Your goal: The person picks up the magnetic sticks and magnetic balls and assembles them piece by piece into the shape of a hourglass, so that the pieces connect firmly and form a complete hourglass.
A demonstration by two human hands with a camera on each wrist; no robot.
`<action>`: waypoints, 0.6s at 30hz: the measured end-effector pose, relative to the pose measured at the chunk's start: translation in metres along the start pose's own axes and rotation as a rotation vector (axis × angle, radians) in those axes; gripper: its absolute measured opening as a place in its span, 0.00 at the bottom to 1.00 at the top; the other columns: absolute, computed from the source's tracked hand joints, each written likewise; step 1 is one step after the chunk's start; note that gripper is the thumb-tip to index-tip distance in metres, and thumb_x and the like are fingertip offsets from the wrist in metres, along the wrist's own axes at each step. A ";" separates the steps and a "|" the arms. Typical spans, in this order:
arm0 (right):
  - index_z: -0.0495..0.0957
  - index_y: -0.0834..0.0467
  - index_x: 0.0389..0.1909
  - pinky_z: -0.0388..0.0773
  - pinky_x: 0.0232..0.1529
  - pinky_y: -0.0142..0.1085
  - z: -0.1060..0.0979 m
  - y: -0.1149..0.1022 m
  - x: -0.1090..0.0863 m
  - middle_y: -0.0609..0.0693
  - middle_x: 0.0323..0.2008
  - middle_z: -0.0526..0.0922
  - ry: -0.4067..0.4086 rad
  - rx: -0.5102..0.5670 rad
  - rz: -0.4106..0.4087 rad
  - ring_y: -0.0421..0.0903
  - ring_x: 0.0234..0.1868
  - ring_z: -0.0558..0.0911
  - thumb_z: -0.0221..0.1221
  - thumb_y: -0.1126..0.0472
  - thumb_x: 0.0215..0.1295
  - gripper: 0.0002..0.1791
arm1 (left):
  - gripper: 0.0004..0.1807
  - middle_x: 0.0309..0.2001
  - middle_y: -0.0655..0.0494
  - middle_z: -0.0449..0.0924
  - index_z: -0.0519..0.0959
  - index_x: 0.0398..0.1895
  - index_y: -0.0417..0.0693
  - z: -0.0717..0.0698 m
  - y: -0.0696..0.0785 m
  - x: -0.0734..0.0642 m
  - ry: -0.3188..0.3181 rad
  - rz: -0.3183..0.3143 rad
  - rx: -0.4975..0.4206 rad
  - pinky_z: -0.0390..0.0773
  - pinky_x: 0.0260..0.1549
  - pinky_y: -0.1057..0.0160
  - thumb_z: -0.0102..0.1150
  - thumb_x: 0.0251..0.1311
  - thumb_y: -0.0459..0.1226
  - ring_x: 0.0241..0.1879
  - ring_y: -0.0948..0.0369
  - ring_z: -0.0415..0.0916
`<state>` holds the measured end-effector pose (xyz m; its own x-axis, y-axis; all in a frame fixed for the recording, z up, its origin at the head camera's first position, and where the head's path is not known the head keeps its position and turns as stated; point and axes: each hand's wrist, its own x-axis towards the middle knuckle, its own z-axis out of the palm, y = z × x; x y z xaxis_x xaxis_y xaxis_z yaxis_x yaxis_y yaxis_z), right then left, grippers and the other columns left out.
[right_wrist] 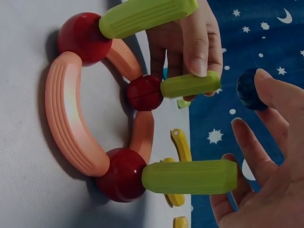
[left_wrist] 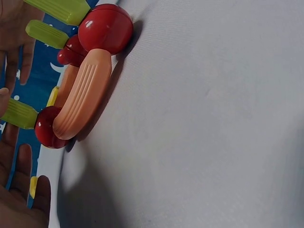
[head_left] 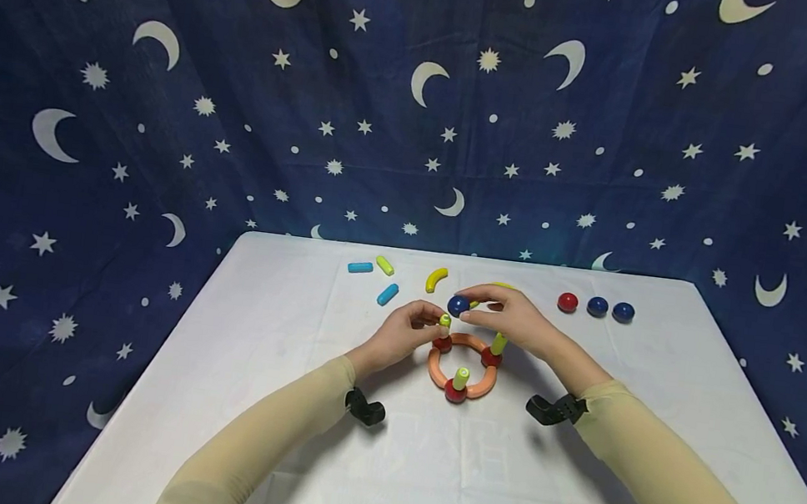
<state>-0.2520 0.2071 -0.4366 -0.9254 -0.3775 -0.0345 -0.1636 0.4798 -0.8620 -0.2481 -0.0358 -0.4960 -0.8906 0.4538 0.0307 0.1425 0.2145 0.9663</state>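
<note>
A ring of orange curved pieces point(head_left: 483, 384) joined by red balls point(head_left: 456, 391) lies on the table. From each red ball rises a light green rod point(right_wrist: 190, 177). My left hand point(head_left: 404, 332) pinches the upright green rod point(right_wrist: 183, 87) at the ring's far left, thumb against its side near the top. Between thumb and fingertips my right hand point(head_left: 512, 316) holds a dark blue ball point(head_left: 458, 307), close to that rod's top and apart from it in the right wrist view. The left wrist view shows the ring's near red ball point(left_wrist: 105, 29) large.
Behind the ring lie two blue rods point(head_left: 359, 268), a loose green rod point(head_left: 385, 266) and yellow curved pieces point(head_left: 436, 280). At the back right sit a red ball point(head_left: 567, 302) and two blue balls point(head_left: 597, 307). A starry dark blue cloth point(head_left: 362, 96) hangs behind the white table point(head_left: 390, 486).
</note>
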 end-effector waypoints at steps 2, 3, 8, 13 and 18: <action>0.82 0.50 0.61 0.63 0.69 0.57 0.001 0.002 0.002 0.50 0.58 0.81 -0.010 0.008 -0.002 0.58 0.66 0.72 0.71 0.46 0.63 0.27 | 0.16 0.49 0.56 0.83 0.80 0.55 0.47 0.000 0.000 0.000 -0.001 -0.004 -0.005 0.77 0.51 0.58 0.66 0.69 0.42 0.49 0.59 0.80; 0.82 0.49 0.60 0.63 0.69 0.57 0.002 0.002 0.003 0.49 0.58 0.81 -0.011 0.013 0.000 0.58 0.66 0.72 0.71 0.46 0.63 0.26 | 0.16 0.49 0.56 0.83 0.80 0.55 0.48 0.000 -0.001 0.000 -0.001 -0.006 -0.006 0.77 0.51 0.58 0.66 0.69 0.43 0.49 0.59 0.80; 0.82 0.50 0.60 0.62 0.68 0.58 0.006 0.004 0.005 0.49 0.56 0.82 -0.025 0.024 -0.005 0.58 0.66 0.73 0.71 0.48 0.63 0.26 | 0.16 0.49 0.56 0.83 0.79 0.55 0.48 0.000 -0.001 0.001 0.007 -0.015 -0.015 0.77 0.52 0.57 0.66 0.69 0.43 0.50 0.59 0.80; 0.82 0.52 0.61 0.61 0.68 0.59 0.008 0.000 0.005 0.51 0.56 0.82 -0.035 0.031 0.000 0.59 0.66 0.72 0.71 0.50 0.63 0.25 | 0.16 0.50 0.57 0.83 0.79 0.55 0.48 0.000 -0.002 0.000 0.010 -0.019 -0.013 0.77 0.54 0.56 0.66 0.69 0.43 0.51 0.59 0.79; 0.81 0.54 0.62 0.61 0.68 0.60 0.011 -0.001 0.006 0.52 0.57 0.82 -0.048 0.041 0.005 0.59 0.66 0.72 0.71 0.51 0.64 0.26 | 0.16 0.50 0.57 0.83 0.79 0.55 0.49 -0.001 -0.002 0.000 0.008 -0.020 -0.006 0.76 0.56 0.56 0.65 0.69 0.43 0.52 0.59 0.79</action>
<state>-0.2531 0.1955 -0.4417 -0.9086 -0.4130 -0.0617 -0.1441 0.4488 -0.8819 -0.2482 -0.0368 -0.4975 -0.8968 0.4422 0.0135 0.1222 0.2182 0.9682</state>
